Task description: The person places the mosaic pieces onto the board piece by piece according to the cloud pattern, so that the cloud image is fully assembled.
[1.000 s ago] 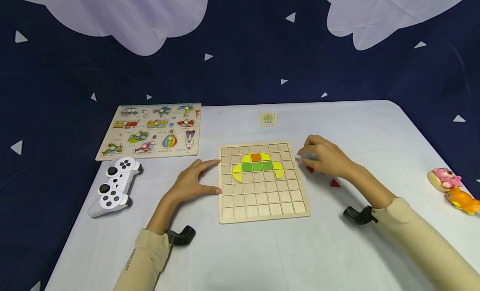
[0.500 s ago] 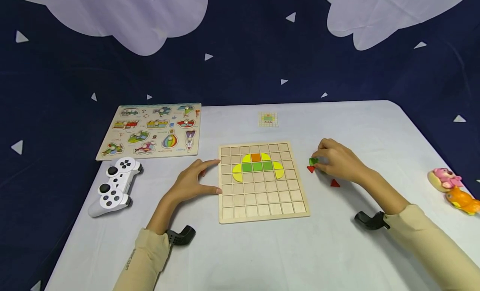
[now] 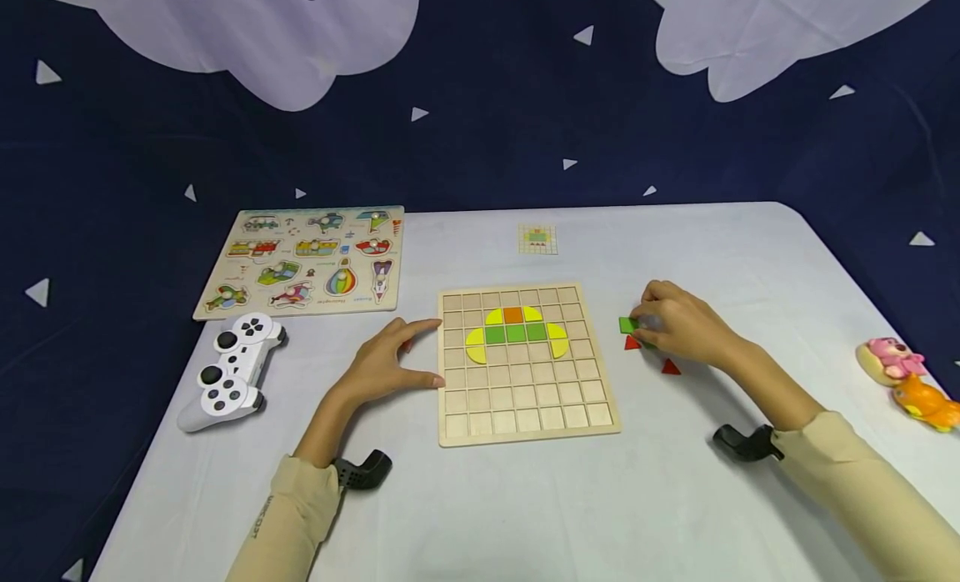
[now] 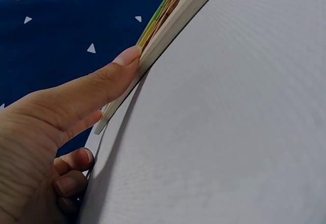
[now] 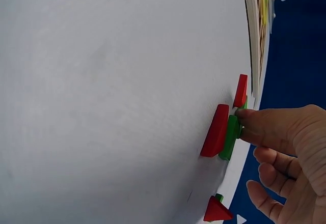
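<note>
A wooden grid board [image 3: 532, 396] lies mid-table, bearing yellow quarter-round pieces [image 3: 476, 346], an orange square [image 3: 512, 315] and a row of green squares [image 3: 516, 333]. My left hand [image 3: 386, 361] touches its left edge with spread thumb and index finger; in the left wrist view the thumb [image 4: 102, 81] presses the rim. Right of the board, my right hand [image 3: 681, 322] pinches a green block [image 5: 240, 131], partly hidden by the fingertips. Around it lie another green block [image 5: 232, 138], a long red block [image 5: 216, 131] and red triangles [image 3: 671, 367].
A small pattern card [image 3: 537, 239] lies behind the board. To the left are a vehicle puzzle board [image 3: 307, 297] and a white game controller [image 3: 238, 369]. Pink [image 3: 891, 357] and orange [image 3: 926, 400] toy figures sit at the right edge of the table.
My right hand has drawn back rightward from the board's edge to the loose pieces. A red triangle there has shifted slightly right. My left hand and the board have stayed put.
</note>
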{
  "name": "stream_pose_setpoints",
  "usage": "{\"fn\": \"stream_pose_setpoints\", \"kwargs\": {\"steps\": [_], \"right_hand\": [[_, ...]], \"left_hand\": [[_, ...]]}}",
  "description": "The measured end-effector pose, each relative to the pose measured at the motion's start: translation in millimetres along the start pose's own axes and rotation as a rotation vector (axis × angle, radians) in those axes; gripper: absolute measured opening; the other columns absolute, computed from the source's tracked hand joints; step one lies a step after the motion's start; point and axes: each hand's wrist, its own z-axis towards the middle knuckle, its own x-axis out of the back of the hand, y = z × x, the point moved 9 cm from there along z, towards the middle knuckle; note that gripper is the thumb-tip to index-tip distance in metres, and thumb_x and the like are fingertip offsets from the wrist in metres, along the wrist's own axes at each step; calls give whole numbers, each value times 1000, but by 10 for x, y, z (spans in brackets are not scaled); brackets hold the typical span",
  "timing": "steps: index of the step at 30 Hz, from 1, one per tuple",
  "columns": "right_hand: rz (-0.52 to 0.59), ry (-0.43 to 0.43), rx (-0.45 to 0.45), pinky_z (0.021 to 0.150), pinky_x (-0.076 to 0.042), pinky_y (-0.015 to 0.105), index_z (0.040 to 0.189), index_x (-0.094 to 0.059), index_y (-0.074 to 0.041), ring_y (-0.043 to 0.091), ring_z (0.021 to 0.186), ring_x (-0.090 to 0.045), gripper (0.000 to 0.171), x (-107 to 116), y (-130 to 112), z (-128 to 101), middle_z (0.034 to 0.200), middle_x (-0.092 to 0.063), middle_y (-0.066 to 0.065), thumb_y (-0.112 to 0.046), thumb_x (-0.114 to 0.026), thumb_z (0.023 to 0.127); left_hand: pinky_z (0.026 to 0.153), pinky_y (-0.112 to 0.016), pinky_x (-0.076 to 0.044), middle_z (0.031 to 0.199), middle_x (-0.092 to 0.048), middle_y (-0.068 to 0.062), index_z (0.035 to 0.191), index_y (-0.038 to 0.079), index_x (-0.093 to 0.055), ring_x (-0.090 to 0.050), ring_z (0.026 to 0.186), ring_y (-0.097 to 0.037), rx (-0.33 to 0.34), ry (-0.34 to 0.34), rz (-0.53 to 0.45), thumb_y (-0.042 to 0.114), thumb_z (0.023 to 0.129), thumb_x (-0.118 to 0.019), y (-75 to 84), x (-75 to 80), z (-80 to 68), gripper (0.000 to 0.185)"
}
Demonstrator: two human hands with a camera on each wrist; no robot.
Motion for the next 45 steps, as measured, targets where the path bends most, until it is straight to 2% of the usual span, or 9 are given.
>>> {"fn": "stream_pose_setpoints", "kwargs": {"steps": [10,18,28,34,45], "right_hand": [[19,-13,-34,77,-48,43,92,-76,-1,22,91,-53,21,-10,51,32,95,-58,6,-14,-82,77],[43,60,-16,78,-48,42,90,-76,-4,21,93,-52,21,10,30,74,96,-56,5,-16,-84,75],[72,63,31,76,-47,39,91,-76,-4,18,92,-50,22,-25,-182,199,96,-55,3,-17,-83,74],[82,96,91,72,-47,37,89,-76,-5,17,87,-51,19,-27,-342,282,93,-56,2,-16,-82,74],[126,84,127,77,-46,37,88,-76,-6,17,90,-50,20,-68,-588,478,94,-57,3,-18,-83,74]], "left_hand": [[70,-34,-30,87,-38,-2,144,23,-53,-36,76,-17,-4,-1,9,45,66,-90,12,7,1,89],[70,-34,-30,88,-38,-2,144,24,-53,-36,76,-16,-3,0,11,45,66,-90,17,9,-2,89],[71,-35,-31,89,-39,-2,144,24,-53,-37,77,-18,-2,-5,4,43,67,-90,25,4,8,89],[70,-34,-30,88,-39,-2,144,24,-53,-37,77,-17,3,-4,3,44,67,-90,19,10,1,89],[70,-34,-31,89,-39,-3,144,25,-53,-37,77,-18,-2,-5,2,45,66,-90,16,4,8,89]]}}
